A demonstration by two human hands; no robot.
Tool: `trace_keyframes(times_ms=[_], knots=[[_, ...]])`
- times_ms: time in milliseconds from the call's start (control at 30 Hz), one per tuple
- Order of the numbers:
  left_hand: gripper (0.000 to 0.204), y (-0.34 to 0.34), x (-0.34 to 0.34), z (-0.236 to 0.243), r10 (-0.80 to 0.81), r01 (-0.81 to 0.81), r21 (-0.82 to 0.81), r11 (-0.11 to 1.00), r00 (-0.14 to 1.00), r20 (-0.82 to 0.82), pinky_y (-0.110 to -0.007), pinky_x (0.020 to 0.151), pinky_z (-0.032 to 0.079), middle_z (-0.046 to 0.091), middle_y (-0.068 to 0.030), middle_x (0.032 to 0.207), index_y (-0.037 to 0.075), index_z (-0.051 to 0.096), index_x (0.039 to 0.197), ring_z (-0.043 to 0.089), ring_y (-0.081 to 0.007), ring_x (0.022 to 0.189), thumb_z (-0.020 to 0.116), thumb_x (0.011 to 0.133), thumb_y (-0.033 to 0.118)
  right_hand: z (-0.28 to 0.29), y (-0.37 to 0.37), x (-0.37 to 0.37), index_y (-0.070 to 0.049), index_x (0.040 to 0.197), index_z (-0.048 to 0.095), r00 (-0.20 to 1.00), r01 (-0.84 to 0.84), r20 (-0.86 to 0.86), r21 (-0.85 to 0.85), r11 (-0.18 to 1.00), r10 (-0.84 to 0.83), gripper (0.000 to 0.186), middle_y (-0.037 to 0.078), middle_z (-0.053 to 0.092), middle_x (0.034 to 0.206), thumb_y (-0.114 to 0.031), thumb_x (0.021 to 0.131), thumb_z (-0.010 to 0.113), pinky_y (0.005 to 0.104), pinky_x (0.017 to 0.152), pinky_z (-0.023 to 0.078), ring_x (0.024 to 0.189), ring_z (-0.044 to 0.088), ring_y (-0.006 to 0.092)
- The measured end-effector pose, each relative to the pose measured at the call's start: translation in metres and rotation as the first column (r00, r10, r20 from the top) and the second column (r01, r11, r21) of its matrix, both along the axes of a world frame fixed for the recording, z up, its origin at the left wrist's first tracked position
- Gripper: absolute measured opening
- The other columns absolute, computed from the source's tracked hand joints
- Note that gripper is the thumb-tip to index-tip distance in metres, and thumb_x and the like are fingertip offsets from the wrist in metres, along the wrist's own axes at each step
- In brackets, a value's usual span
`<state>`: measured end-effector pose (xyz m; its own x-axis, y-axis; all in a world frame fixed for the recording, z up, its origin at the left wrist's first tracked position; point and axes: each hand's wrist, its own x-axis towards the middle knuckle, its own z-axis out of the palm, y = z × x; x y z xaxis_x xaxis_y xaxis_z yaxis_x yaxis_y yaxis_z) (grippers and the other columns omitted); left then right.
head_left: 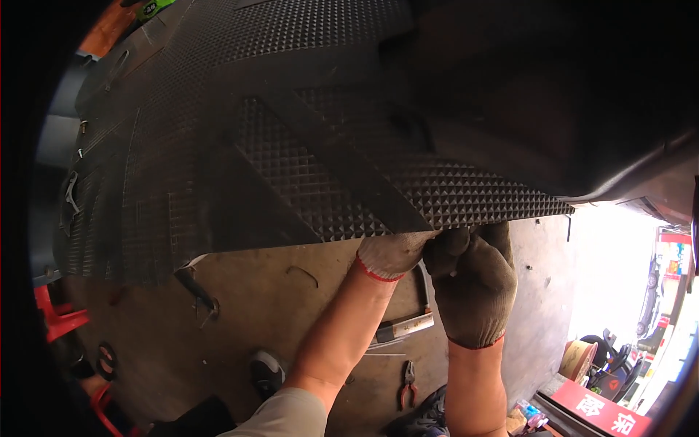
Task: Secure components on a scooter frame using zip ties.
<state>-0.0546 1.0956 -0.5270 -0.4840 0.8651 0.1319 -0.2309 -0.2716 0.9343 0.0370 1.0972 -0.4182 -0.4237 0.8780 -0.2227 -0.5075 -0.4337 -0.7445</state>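
A large black sheet [291, 167] with a raised pyramid pattern spreads over the upper part of the head view. Its lower edge runs just above my hands. My left hand [393, 255], in a pale knitted glove with a red cuff, reaches behind that edge, so its fingers are hidden. Beside it on the right, my right hand [475, 291] wears a dirty grey-brown glove. Its fingers are curled together close under the sheet's edge, and whatever they pinch is hidden.
Pliers [408, 386] with red handles lie on the concrete floor, below a metal-framed tool [405, 325] and thin rods [386, 349]. A shoe [267, 373] shows lower left, near a red plastic stool [58, 313]. At lower right stands a red board [597, 409].
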Motion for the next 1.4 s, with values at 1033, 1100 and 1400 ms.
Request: trace_keyframes(times_ms=[1033, 1100, 1400], knots=[[0.035, -0.063, 0.012, 0.102, 0.025, -0.179, 0.177, 0.968, 0.769, 0.638, -0.038, 0.098, 0.046, 0.058, -0.0099, 0.128, 0.002, 0.055, 0.127, 0.055, -0.0234, 0.121, 0.056, 0.097, 0.021, 0.075, 0.017, 0.025, 0.002, 0.126, 0.056, 0.551, -0.461, 0.814, 0.115, 0.880, 0.182, 0.040, 0.010, 0.070, 0.097, -0.010, 0.088, 0.062, 0.0269, 0.067, 0.055, 0.078, 0.067, 0.0130], [0.034, -0.058, 0.024, 0.109, 0.036, -0.174, 0.148, 0.974, 0.756, 0.653, -0.038, 0.096, 0.047, 0.058, -0.0102, 0.126, 0.002, 0.055, 0.126, 0.055, -0.0239, 0.120, 0.056, 0.097, 0.021, 0.070, 0.025, 0.034, -0.001, 0.127, 0.058, 0.481, -0.456, 0.855, 0.055, 0.888, 0.194, 0.041, 0.010, 0.071, 0.096, -0.010, 0.088, 0.062, 0.0277, 0.067, 0.056, 0.077, 0.068, 0.0129], [0.027, -0.051, 0.016, 0.110, 0.137, -0.152, -0.032, 0.988, 0.762, 0.633, -0.036, 0.089, 0.050, 0.060, -0.0105, 0.110, 0.000, 0.058, 0.117, 0.059, -0.0245, 0.106, 0.056, 0.095, 0.016, 0.031, 0.017, 0.056, -0.002, 0.122, 0.059, 0.475, -0.593, 0.879, 0.348, 0.726, -0.033, 0.040, 0.019, 0.070, 0.100, -0.015, 0.084, 0.062, 0.0393, 0.076, 0.055, 0.084, 0.071, 0.0305]])
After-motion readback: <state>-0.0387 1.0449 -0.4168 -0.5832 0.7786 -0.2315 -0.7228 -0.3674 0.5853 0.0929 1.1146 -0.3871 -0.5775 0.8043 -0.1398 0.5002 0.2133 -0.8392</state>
